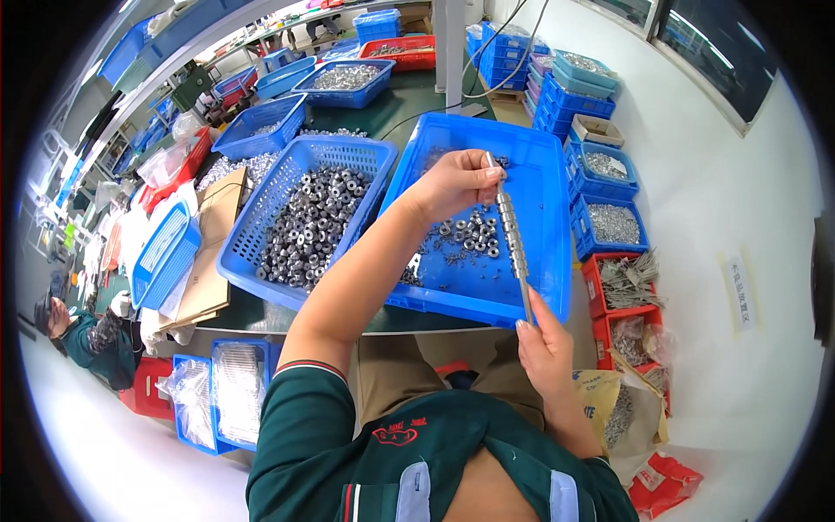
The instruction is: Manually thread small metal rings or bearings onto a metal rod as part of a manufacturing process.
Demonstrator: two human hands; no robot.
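Observation:
Over a large blue tray (544, 226) I hold a thin metal rod (510, 228) at a slant, with several shiny round metal collars threaded along it. My left hand (461, 183) pinches the rod near its upper end, fingers closed. Around the lower end, by the tray's front rim, the fingers of my right hand (546, 344) are closed. Loose metal collars (474, 233) lie on the tray floor beneath the rod, among small dark bits. My left forearm crosses in front of the tray's left wall.
A blue perforated basket (235, 248) full of metal collars stands left of the tray. Cardboard (213, 252) lies beyond it. Stacked blue bins (609, 187) and red bins (600, 287) line the right wall. Another person (96, 339) sits at far left.

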